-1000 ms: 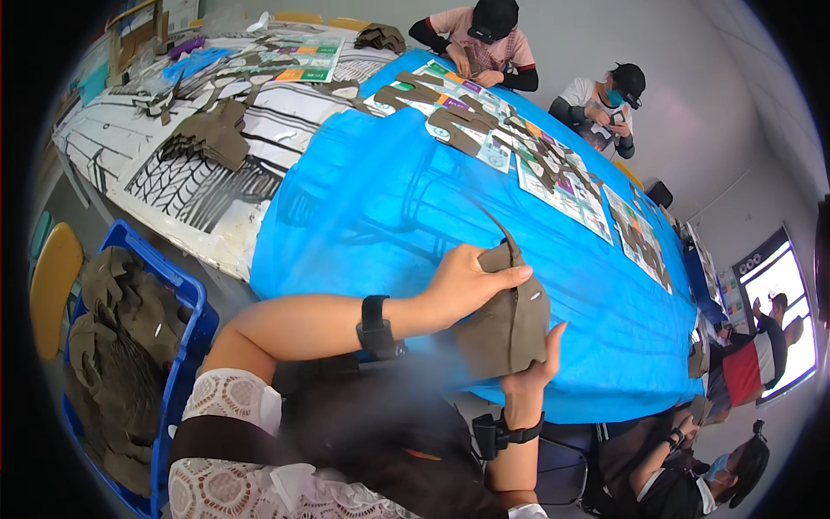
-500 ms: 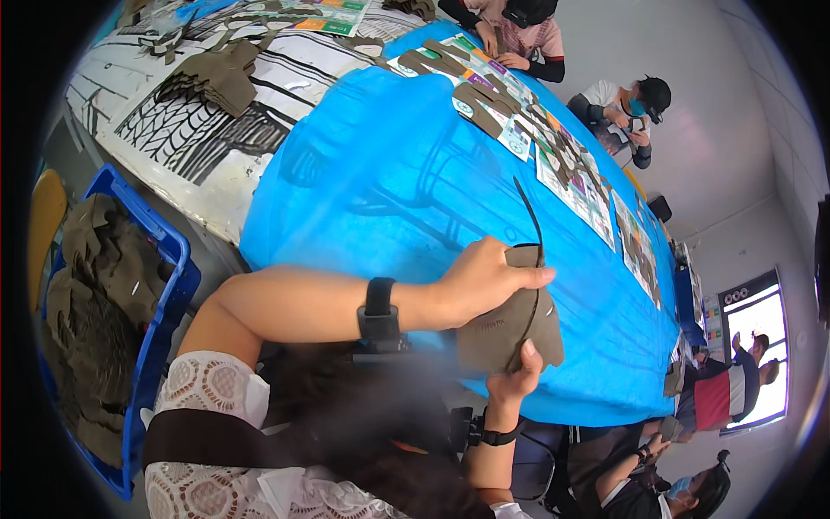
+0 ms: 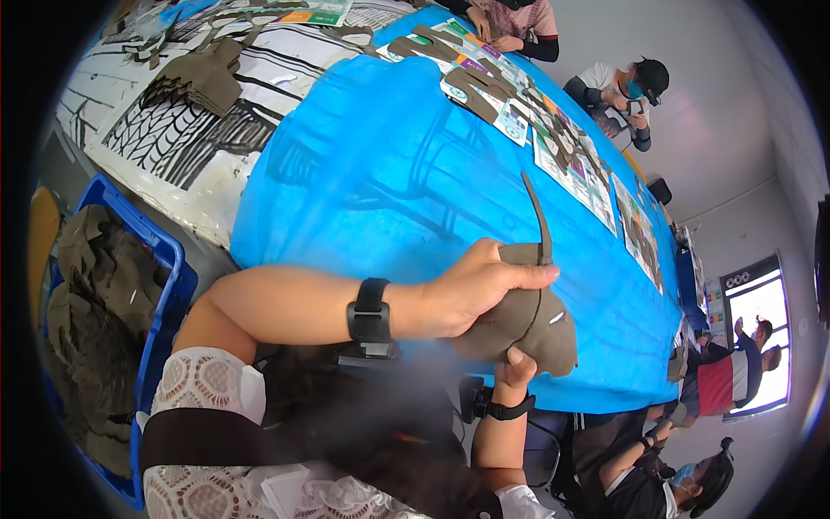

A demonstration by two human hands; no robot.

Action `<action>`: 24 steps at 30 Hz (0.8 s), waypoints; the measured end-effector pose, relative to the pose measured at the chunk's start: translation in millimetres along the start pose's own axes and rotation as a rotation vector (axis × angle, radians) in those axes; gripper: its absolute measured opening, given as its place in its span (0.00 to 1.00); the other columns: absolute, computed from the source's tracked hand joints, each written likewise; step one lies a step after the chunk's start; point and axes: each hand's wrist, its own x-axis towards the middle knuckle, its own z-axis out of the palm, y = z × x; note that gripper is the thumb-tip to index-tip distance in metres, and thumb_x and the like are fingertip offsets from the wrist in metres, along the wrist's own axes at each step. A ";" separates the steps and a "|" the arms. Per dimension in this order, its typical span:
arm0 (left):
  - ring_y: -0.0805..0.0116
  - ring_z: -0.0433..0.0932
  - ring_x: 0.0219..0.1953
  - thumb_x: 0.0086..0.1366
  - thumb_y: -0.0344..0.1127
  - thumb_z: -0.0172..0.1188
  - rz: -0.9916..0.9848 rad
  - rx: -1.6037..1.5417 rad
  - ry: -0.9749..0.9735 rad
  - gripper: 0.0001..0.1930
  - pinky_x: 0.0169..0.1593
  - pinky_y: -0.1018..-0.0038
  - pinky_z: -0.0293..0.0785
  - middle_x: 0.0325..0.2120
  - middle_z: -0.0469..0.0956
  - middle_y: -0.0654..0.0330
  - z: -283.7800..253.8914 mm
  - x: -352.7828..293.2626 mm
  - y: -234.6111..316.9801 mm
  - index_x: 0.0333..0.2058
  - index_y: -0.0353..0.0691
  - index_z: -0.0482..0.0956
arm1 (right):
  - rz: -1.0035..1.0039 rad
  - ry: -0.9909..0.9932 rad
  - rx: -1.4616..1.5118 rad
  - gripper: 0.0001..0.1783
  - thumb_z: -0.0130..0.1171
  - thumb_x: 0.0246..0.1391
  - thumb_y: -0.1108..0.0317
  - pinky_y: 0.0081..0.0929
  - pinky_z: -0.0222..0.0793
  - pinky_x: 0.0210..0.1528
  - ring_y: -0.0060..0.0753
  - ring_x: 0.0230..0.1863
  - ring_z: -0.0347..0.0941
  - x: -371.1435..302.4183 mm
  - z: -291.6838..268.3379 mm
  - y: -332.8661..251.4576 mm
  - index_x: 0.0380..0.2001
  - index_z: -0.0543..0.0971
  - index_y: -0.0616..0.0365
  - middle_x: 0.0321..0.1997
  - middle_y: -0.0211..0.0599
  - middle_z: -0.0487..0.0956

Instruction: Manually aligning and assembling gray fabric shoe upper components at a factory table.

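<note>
Between my hands, above the near edge of the blue-covered table (image 3: pixel 363 164), is a grey-brown flat cut piece (image 3: pixel 553 337) of sheet material with a wavy edge. A narrow strip (image 3: pixel 539 216) of the same colour runs down across its face, its upper end sticking out free. My left hand (image 3: pixel 484 285) is closed on the piece's upper part, thumb pressed along the strip. Lower down, my right hand (image 3: pixel 517 370) pinches the bottom edge with its thumb on top; its other fingers are hidden behind the piece. A small white mark (image 3: pixel 557 317) shows near the right edge.
A blue crate (image 3: pixel 177 285) full of brown pieces stands at my left. A stack of pieces (image 3: pixel 203 78) lies on the patterned cover, far left. Printed sheets (image 3: pixel 545 143) with cut pieces line the far side. Co-workers (image 3: pixel 618 95) are across the table and at the right.
The piece has turned and spread to the right, showing more of its wavy edge and the white mark. My right hand has shifted slightly; the left keeps its grip.
</note>
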 end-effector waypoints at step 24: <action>0.85 0.63 0.24 0.70 0.54 0.53 0.178 0.640 0.117 0.25 0.25 0.80 0.58 0.19 0.70 0.72 13.2 -27.2 -10.9 0.24 0.38 0.77 | -0.134 -0.109 -1.006 0.21 0.40 0.67 0.64 0.40 0.66 0.56 0.55 0.51 0.73 25.3 46.5 -109.9 0.52 0.74 0.68 0.48 0.54 0.78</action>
